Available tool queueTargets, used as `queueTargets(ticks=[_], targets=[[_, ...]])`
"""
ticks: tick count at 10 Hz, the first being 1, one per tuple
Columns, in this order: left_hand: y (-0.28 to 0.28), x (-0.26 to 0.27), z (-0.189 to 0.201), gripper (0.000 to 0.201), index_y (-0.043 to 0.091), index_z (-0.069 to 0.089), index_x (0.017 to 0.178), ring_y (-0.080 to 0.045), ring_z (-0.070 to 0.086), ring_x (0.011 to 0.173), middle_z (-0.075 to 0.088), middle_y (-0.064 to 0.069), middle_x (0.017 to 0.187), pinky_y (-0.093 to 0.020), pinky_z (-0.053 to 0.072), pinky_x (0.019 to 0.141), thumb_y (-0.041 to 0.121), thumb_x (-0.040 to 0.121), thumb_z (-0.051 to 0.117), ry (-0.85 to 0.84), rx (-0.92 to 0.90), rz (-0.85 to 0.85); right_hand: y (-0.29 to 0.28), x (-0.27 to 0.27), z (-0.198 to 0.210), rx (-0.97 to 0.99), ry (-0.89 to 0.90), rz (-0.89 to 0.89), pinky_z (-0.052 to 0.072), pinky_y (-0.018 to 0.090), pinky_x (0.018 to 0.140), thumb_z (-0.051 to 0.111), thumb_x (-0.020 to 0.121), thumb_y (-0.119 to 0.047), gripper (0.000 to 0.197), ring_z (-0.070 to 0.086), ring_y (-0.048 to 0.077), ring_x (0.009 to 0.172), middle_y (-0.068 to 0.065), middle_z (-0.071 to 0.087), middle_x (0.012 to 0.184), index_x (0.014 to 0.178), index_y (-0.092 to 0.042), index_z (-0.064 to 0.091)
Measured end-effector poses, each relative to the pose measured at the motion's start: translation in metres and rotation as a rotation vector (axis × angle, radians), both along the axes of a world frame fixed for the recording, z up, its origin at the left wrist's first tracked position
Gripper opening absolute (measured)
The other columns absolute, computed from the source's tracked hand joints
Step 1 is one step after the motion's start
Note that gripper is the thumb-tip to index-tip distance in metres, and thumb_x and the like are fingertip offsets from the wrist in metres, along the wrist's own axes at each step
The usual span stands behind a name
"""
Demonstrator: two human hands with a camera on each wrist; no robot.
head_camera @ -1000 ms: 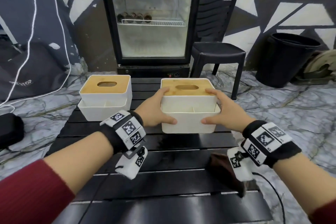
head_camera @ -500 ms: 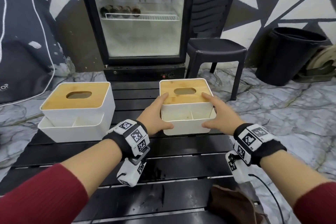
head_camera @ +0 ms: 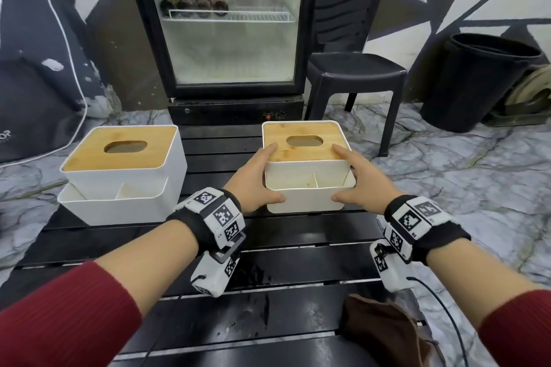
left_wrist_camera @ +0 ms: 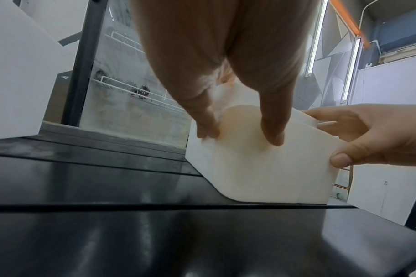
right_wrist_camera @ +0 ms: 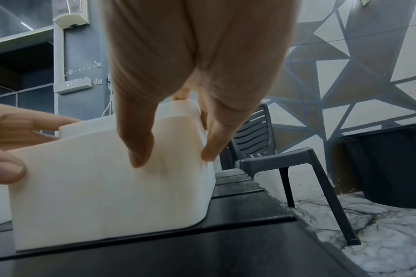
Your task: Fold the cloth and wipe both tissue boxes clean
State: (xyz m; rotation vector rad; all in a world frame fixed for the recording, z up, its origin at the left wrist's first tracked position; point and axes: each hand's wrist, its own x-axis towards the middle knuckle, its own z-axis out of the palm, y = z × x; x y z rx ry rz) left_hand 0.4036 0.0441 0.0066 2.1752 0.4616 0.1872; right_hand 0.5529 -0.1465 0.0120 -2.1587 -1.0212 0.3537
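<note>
Nearest, at the right edge of the black counter (head_camera: pixel 298 250), the brown cloth (head_camera: pixel 384 334) lies crumpled, not folded. Beyond it the left hand (head_camera: pixel 253 185) and right hand (head_camera: pixel 362 185) clasp the right tissue box (head_camera: pixel 307 185) by its sides, thumbs on the front. The left tissue box (head_camera: pixel 125 176) stands apart, untouched. They seem to be positioning the box; next, I'd guess, comes letting go and folding the cloth.

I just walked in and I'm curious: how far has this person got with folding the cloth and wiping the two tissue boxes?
No way to tell if any wiping is done. In hand: the left hand and right hand grip the right tissue box, which sits on the black table. The brown cloth lies bunched at the table's near edge, held by neither hand. The left tissue box stands untouched.
</note>
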Motion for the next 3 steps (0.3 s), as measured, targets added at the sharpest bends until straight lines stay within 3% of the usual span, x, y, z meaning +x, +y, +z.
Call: queueTargets(ticks=[1, 2, 3], targets=[[-0.001, 0.0, 0.001, 0.107, 0.027, 0.012, 0.15, -0.02, 0.047, 0.123, 0.035, -0.001, 0.147, -0.039, 0.044, 0.103, 0.014, 0.069, 0.081, 0.007, 0.013, -0.001, 0.0, -0.001, 0.003, -0.026, 0.002, 0.015, 0.04, 0.035, 0.102, 0.079, 0.064, -0.01, 0.097, 0.042, 0.022, 0.123, -0.001, 0.031, 0.142, 0.142, -0.029, 0.024], [-0.002, -0.004, 0.009, 0.112, 0.026, 0.007, 0.151, -0.019, 0.042, 0.13, 0.034, -0.001, 0.149, -0.039, 0.039, 0.107, 0.019, 0.068, 0.083, 0.013, 0.031, -0.001, -0.002, -0.007, 0.01, -0.033, 0.01, 0.03, 0.032, 0.04, 0.108, 0.081, 0.064, -0.016, 0.104, 0.03, 0.021, 0.133, 0.001, 0.023, 0.149, 0.144, -0.026, 0.016], [-0.003, -0.013, 0.021, 0.106, 0.028, 0.009, 0.15, -0.018, 0.034, 0.137, 0.031, 0.0, 0.153, -0.038, 0.033, 0.112, 0.024, 0.072, 0.08, -0.055, -0.001, 0.034, -0.009, -0.011, 0.027, 0.046, -0.053, -0.024, 0.029, 0.041, 0.11, 0.077, 0.07, -0.021, 0.094, 0.026, 0.02, 0.136, 0.001, 0.026, 0.149, 0.144, -0.024, 0.019]])
